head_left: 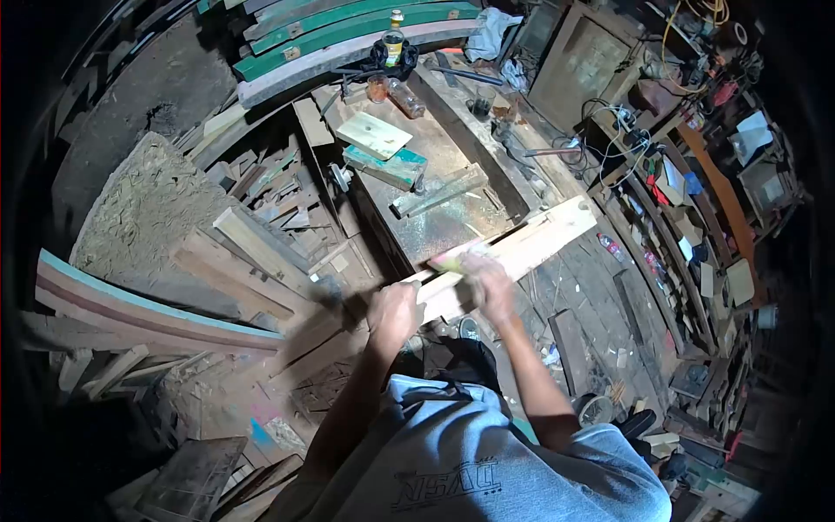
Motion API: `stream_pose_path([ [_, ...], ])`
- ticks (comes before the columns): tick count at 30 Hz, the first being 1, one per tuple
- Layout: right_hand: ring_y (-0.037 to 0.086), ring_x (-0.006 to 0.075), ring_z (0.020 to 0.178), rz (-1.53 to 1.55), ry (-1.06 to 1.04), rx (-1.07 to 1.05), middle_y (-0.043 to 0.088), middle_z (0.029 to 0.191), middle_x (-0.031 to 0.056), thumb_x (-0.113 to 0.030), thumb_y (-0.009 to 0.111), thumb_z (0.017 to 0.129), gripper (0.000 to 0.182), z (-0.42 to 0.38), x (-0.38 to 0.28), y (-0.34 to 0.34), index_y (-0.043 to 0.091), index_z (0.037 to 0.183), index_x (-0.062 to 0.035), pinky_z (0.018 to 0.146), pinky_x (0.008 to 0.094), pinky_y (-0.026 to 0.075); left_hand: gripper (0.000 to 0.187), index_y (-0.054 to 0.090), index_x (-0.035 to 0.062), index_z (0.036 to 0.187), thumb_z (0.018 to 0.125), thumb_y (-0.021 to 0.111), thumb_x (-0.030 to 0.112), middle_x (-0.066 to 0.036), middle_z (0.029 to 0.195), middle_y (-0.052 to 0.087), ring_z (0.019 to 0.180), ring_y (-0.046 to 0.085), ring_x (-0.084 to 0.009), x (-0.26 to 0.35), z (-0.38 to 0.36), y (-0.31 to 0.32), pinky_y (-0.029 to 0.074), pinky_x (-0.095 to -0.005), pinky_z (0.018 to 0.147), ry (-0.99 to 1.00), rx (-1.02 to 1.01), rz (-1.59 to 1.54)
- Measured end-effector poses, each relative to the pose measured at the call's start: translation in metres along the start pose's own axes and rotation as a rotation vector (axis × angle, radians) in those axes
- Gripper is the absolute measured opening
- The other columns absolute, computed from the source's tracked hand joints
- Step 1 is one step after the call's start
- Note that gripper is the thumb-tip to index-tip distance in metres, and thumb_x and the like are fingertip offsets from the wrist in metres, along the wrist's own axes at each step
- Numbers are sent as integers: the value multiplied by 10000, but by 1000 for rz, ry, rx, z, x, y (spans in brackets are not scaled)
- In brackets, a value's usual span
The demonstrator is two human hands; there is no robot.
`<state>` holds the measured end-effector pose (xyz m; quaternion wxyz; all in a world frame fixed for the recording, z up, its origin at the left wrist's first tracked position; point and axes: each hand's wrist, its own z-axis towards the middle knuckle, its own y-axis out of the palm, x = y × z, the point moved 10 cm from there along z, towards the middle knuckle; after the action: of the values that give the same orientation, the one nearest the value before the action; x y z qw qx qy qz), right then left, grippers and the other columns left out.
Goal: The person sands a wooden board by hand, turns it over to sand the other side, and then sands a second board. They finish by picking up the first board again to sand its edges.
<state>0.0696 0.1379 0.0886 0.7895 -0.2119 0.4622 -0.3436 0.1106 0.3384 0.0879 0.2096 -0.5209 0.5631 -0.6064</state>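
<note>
A pale wooden board (548, 235) lies slantwise in front of me, its far end at the upper right. My left hand (396, 311) is closed around a narrow strip of wood (439, 285) at the board's near end. Further along, my right hand (490, 285) presses down on the wood, fingers curled and slightly blurred. A small pink and yellow-green piece (454, 258) sticks out at its fingertips; what it is made of I cannot make out.
Behind the board a dusty workbench (435, 228) carries a pale wood block (374, 135), a green-painted block (387, 166), and a glass jar (406, 98). A bottle (394, 43) stands at the back. Offcuts (270, 187) fill the left; cluttered shelves (670, 183) line the right.
</note>
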Motion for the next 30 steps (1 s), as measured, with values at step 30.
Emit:
stream_pose_path([
  [30,610,314,1468,-142,143,91,785,1395,84,-130,639,1079,237,34,134,-87,820,1225,-88,1262,550,313,345,828,126,876,756,911,438,-179,868,784,892,785,-414,31,42,19,616,-520,762,-285,186,88],
])
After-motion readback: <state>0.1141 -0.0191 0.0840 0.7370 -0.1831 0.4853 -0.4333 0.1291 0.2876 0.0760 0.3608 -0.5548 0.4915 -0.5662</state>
